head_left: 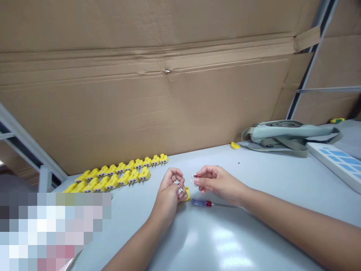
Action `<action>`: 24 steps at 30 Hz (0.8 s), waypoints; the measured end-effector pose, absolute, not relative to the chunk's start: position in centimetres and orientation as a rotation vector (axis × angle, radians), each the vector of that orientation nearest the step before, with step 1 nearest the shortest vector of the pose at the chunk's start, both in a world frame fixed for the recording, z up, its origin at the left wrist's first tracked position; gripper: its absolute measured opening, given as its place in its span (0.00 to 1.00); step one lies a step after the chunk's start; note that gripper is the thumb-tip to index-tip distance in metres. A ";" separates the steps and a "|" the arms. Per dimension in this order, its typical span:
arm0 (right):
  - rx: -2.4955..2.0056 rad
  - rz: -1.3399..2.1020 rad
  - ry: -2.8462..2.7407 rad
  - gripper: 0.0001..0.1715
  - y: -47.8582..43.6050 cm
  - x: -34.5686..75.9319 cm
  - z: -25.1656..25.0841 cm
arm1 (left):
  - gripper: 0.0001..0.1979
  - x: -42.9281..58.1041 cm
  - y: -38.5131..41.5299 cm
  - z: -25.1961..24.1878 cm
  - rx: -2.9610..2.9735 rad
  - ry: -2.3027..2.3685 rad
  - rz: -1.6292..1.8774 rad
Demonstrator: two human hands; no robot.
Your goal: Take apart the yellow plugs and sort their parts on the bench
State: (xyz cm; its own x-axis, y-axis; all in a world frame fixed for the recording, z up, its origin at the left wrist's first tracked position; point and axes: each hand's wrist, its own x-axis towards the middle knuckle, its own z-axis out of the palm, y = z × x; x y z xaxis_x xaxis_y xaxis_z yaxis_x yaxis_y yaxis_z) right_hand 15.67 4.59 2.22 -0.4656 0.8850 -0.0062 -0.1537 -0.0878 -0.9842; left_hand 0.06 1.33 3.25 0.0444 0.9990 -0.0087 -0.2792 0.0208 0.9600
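Observation:
My left hand (pixel 171 194) is curled closed around a small whitish part (pixel 179 190), mostly hidden by the fingers. A yellow plug shell piece (pixel 186 195) shows just beyond its fingertips; I cannot tell whether it is gripped or lies on the table. Just to the right, my right hand (pixel 213 181) pinches a small white and red part (pixel 194 178) between thumb and fingers. The two hands are close but apart. Below them on the table lies a screwdriver (pixel 201 203) with a clear blue and red handle, its shaft pointing right beneath the right wrist.
Two rows of yellow plugs (pixel 113 181) stand on the grey table (pixel 254 226) at left. A yellow piece (pixel 235 145) lies by the cardboard wall (pixel 169 113). A grey-green bag (pixel 282 135) and a white and blue tray-like object (pixel 338 162) are at right. The lower left is blurred out.

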 end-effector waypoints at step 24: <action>-0.874 1.674 -1.481 0.16 4.3 16.7 3.1 | 0.12 -1.0 0.9 3.0 1.621 1.057 0.979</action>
